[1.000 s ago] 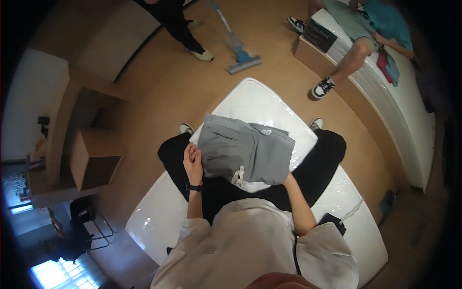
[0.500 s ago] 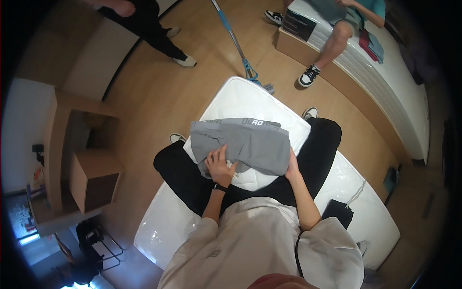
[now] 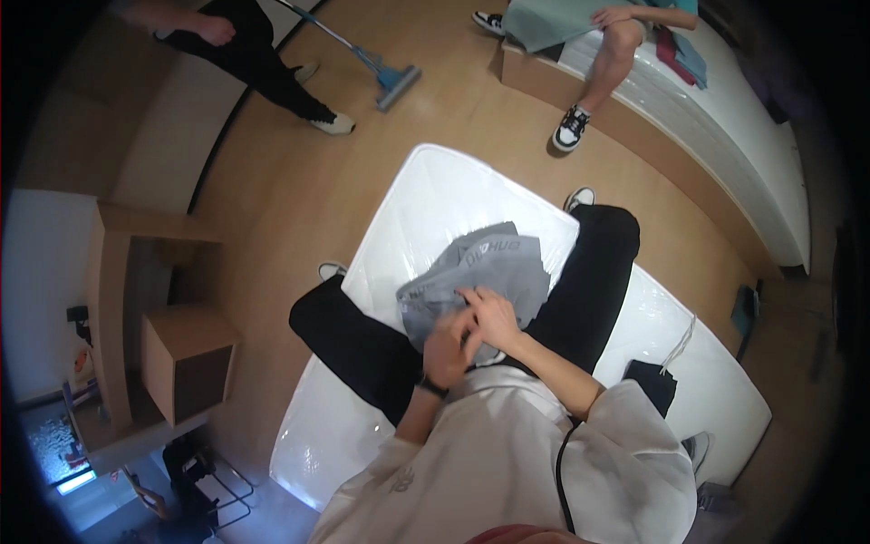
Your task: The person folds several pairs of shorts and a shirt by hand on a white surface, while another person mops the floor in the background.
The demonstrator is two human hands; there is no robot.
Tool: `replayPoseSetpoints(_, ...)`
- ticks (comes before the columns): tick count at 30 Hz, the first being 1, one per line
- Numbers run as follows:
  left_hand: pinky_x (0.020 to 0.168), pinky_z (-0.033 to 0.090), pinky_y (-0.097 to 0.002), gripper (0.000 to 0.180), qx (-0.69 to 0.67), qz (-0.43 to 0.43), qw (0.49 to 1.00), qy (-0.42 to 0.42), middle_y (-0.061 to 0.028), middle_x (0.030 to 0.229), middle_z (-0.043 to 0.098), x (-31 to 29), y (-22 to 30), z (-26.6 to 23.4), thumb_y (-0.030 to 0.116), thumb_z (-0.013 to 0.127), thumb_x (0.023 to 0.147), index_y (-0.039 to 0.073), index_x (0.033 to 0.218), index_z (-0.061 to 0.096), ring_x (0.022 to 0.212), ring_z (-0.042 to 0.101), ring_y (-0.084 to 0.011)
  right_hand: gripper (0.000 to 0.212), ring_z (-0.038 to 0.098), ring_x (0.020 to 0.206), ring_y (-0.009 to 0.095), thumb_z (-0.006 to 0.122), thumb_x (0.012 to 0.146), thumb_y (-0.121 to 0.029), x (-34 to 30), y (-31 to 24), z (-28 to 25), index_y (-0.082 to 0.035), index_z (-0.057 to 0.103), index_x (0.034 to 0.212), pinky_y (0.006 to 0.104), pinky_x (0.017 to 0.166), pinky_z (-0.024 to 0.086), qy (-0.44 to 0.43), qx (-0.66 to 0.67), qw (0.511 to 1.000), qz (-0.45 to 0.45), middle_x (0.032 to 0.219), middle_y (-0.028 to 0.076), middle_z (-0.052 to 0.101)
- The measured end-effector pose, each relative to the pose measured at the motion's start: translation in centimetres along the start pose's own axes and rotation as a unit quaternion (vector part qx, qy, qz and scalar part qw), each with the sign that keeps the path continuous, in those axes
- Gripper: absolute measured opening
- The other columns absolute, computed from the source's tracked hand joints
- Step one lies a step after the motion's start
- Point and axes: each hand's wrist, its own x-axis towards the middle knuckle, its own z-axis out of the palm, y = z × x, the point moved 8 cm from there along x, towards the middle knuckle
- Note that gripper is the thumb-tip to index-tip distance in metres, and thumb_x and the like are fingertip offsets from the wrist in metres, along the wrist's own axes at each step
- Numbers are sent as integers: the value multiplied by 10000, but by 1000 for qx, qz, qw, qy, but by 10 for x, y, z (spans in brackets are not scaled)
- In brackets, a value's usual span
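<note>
Grey boxer briefs (image 3: 507,263) with a lettered waistband lie bunched and partly folded on the white plastic-wrapped mattress (image 3: 453,186), between my legs. My right hand (image 3: 497,319) is closed on their near part, its fingers bent over the cloth. Close against it, my left hand (image 3: 444,352) is at the near left edge of the briefs. Motion smears its fingers, so its grip does not show. Both hands hide the near side of the cloth.
A black folded item (image 3: 654,385) with a pale cord lies on the mattress to my right. Ahead, a person holds a mop (image 3: 397,86). Another person sits on a second wrapped mattress (image 3: 716,131), green cloth on their lap. A wooden cabinet (image 3: 186,331) stands left.
The boxer briefs have gone from spread wide to bunched and turned. My right hand has come inward from their right edge to meet my left. The mop has moved left across the floor.
</note>
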Motion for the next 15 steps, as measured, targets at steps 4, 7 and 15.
replayPoseSetpoints(4, 891, 434, -475, 560, 209, 70, 969, 113, -129, 1142, 571, 29, -10, -25, 324, 763, 734, 71, 1201, 586, 1084, 522, -343, 524, 607, 825, 372, 711, 709, -111, 2, -7, -7, -104, 569, 1214, 438, 708, 514, 6, 52, 997, 59, 1009, 170, 508)
replayPoseSetpoints(7, 914, 429, -483, 666, 153, 38, 987, 18, -124, 1144, 556, 15, -18, -12, 390, 809, 666, 93, 1218, 583, 1092, 506, -355, 454, 579, 680, 300, 739, 739, -126, -12, -18, -15, -116, 607, 1173, 374, 650, 502, 48, 45, 991, -119, 987, 121, 512)
replayPoseSetpoints(15, 1021, 384, -486, 430, 183, 83, 979, 44, -80, 1176, 547, -28, -16, -9, 202, 814, 642, 126, 1045, 685, 1184, 460, -353, 322, 592, 545, 150, 610, 894, -120, -32, 32, 3, -113, 597, 1215, 310, 531, 457, -136, 429, 885, 119, 711, 61, 631)
